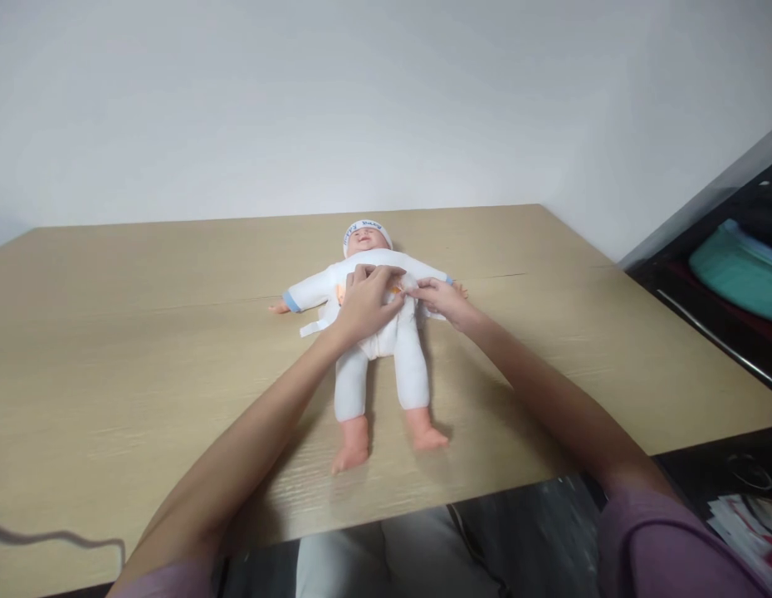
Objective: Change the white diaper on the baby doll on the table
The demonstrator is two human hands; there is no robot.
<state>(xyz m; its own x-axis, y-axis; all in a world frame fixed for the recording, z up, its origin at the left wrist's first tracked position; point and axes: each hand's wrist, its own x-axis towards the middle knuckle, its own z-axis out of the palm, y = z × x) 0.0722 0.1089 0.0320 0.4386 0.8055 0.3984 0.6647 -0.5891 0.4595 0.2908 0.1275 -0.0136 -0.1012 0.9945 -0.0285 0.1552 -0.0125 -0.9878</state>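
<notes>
A baby doll (412, 365) in white clothing with blue cuffs and a white cap lies on its back, its feet towards me. A white diaper (381, 342) is around its hips, with an orange print on the front. My left hand (368, 301) lies over the diaper's front at the belly, fingers stretched out. Beside it, my right hand (445, 301) pinches the diaper's upper edge at the right side. A white diaper tab (311, 328) sticks out at the left, apart from my hands. The doll's waist is partly hidden.
The doll lies on a wooden table (174, 357) that backs onto a white wall (299, 108). A dark cable (56, 538) crosses the near left corner. At the right stand a dark shelf with green cloth (740, 270) and some papers (744, 531) lower down.
</notes>
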